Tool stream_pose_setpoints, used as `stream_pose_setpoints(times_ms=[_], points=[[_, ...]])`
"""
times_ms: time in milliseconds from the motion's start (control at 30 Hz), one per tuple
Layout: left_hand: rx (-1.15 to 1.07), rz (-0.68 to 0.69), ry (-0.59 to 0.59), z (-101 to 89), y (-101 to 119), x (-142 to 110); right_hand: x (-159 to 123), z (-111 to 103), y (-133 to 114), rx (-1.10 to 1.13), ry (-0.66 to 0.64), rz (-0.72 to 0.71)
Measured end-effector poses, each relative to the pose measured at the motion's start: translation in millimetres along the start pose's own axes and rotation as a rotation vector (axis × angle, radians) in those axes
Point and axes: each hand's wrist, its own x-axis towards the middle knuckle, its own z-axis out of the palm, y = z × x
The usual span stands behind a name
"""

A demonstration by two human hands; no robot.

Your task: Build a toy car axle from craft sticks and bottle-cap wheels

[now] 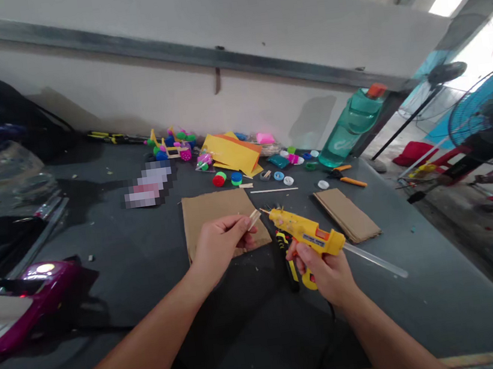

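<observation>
Between the thumb and fingers of my left hand (229, 238) are short pale wooden sticks (254, 218), pinched above a square of brown cardboard (200, 212). My right hand (326, 271) is wrapped round the grip of a yellow hot glue gun (297, 226). The gun's nozzle points left and sits close to the stick ends; whether it touches them I cannot tell. A clear glue stick (377, 259) juts out of the back of the gun. Beneath the gun, partly hidden, lies a black and yellow cutter (291, 266).
Folded cardboard (348, 213), orange-handled pliers (349, 177) and a green bottle (350, 125) are on the right. Bottle caps (288, 181), yellow paper (231, 153) and colourful beads (173, 146) line the back. A purple device (29, 298) stands at left. The gun's cord (325, 349) runs toward the front edge.
</observation>
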Motion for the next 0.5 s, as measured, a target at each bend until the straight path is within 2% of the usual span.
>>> stream_pose_setpoints(times_ms=[233,333,433,500], points=[[-0.174,-0.086,0.008,-2.6,1.0,3.0,-2.1,-0.9,0.9,0.103,0.007,0.023],[-0.19,-0.08,0.024,-2.6,0.6,4.6,-2.1,-1.2,-0.1,0.203,0.005,-0.001],[-0.019,0.039,0.091,-2.9,-1.0,4.6,-1.9,-2.3,-1.1,0.272,-0.022,0.001],[0.243,0.224,0.159,-3.9,-1.4,2.4,-1.8,-3.1,-1.1,0.268,-0.045,0.027]])
